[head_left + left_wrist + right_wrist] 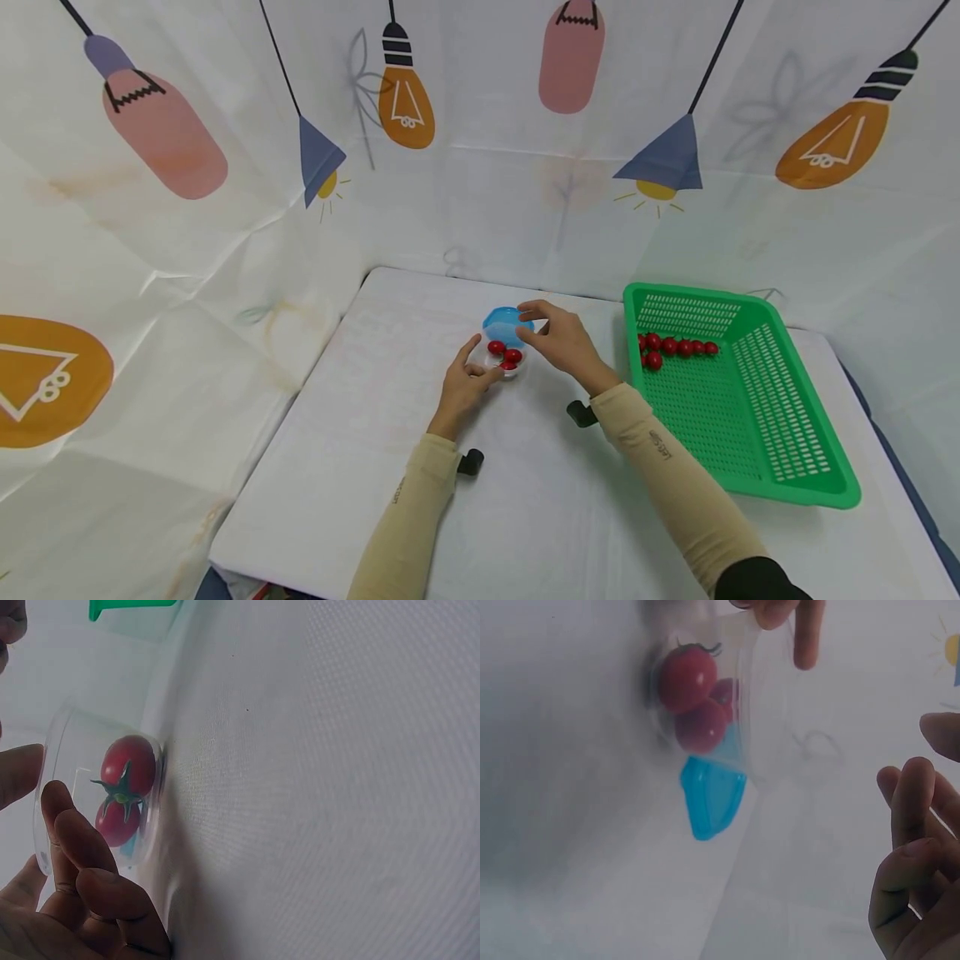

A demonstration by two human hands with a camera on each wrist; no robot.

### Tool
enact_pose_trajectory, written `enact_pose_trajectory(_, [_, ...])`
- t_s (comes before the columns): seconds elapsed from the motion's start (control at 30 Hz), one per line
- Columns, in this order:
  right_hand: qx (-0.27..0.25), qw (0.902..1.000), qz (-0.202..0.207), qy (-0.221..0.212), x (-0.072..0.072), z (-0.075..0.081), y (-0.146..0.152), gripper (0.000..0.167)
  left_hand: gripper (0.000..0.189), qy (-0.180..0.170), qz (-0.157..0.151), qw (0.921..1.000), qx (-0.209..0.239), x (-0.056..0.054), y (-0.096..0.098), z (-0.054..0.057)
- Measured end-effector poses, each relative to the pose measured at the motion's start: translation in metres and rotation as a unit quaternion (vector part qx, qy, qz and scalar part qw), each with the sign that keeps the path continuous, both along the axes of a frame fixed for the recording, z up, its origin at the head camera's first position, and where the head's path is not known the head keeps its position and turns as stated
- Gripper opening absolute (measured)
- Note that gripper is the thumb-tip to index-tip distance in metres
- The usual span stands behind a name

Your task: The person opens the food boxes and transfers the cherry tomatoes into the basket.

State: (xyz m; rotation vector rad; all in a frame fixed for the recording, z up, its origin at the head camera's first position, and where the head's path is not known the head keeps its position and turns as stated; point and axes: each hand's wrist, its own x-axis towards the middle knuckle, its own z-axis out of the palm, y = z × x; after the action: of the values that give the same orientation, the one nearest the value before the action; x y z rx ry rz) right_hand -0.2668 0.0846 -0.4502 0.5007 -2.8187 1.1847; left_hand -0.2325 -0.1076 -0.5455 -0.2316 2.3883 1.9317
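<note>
A clear plastic cup (pixel 82 750) stands on the white table with red cherry tomatoes (pixel 686 679) inside, one with a green stem. My left hand (pixel 461 387) holds the cup at its near left side, thumb and forefinger spread about the rim. Just beyond the cup lies a translucent blue lid (pixel 498 321). My right hand (pixel 562 337) hovers beside the lid and over the cup's right side, fingers bent and apart, with nothing between them. In the right wrist view, its fingers (pixel 911 802) stand clear of the cup.
A green plastic basket (pixel 757 442) sits at the table's right, with several more cherry tomatoes (pixel 685 347) near its far left corner. The white tabletop (pixel 337 467) reaches back to a hanging sheet (pixel 495 208) printed with lamps and bulbs.
</note>
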Motion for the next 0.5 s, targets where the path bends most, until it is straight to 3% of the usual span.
enact_pose_trajectory(0.23, [0.011, 0.9997, 0.011, -0.018, -0.006, -0.017, -0.008, 0.04, 0.077, 0.011, -0.005, 0.9999, -0.002, 0.0, -0.001, -0.001])
enact_pose_trajectory(0.5, [0.048, 0.996, 0.02, -0.072, -0.012, -0.026, -0.02, 0.039, 0.078, 0.019, -0.007, 0.9998, 0.0, -0.001, -0.001, -0.002])
